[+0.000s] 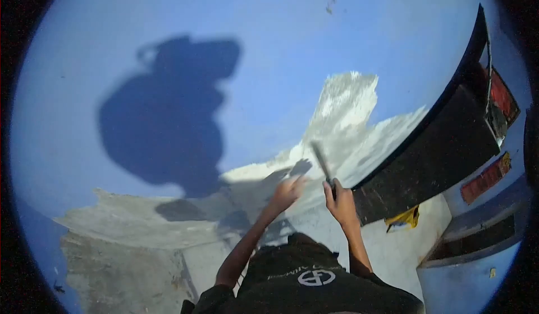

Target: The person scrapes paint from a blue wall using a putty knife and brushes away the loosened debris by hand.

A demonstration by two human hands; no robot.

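Observation:
My right hand (341, 204) is closed round the dark handle of a long, narrow grey tool (321, 159) that looks like a scraper. The blade points up and left, overlapping the bare patch of the wall. To its left, my left hand (288, 193) is raised in front of the wall, its fingertips smeared by motion. Behind both hands is a blue painted wall (281, 89). A grey and white patch (343, 103) with ragged edges shows where the blue paint is absent, and it runs on down and left to rough grey plaster (123, 258).
A long dark panel (432, 145) curves across the right side, close to my right hand. Beyond it are a red framed piece (502, 98), a red strip (485, 178) and a yellow item (405, 218). A large shadow (168, 112) falls on the wall at left.

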